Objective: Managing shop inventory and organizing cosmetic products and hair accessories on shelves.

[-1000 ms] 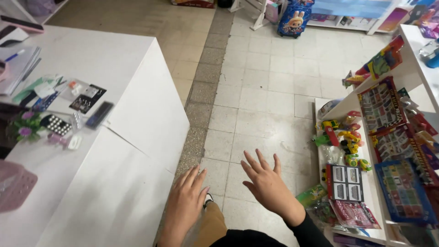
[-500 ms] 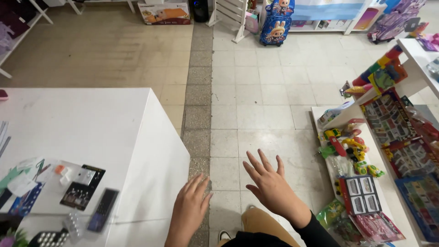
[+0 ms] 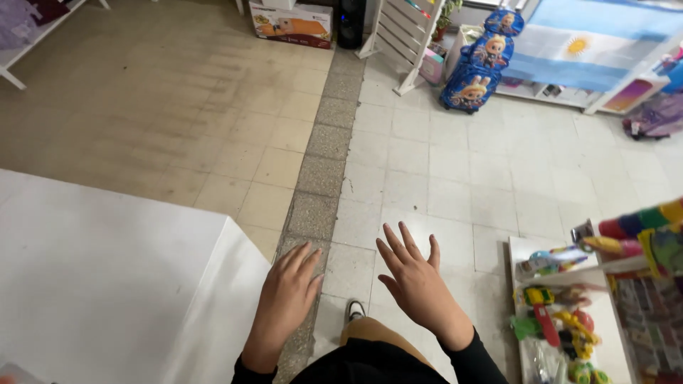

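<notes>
left hand beside white counter; right hand spread, both empty.

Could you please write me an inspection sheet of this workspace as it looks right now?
Surface: white counter at lower left; its visible top is bare.
Job's things: nothing held; both hands are over the tiled floor.
Clutter: low white shelf at right with small colourful toys; cardboard box and blue children's backpacks at the far end.
Grips: left hand open, fingers together, beside the counter edge; right hand open, fingers spread, touching nothing.
Cables: nothing seen.
Surroundings: shop floor, beige tiles left, white tiles right, grey strip between; white slatted rack far off.
</notes>
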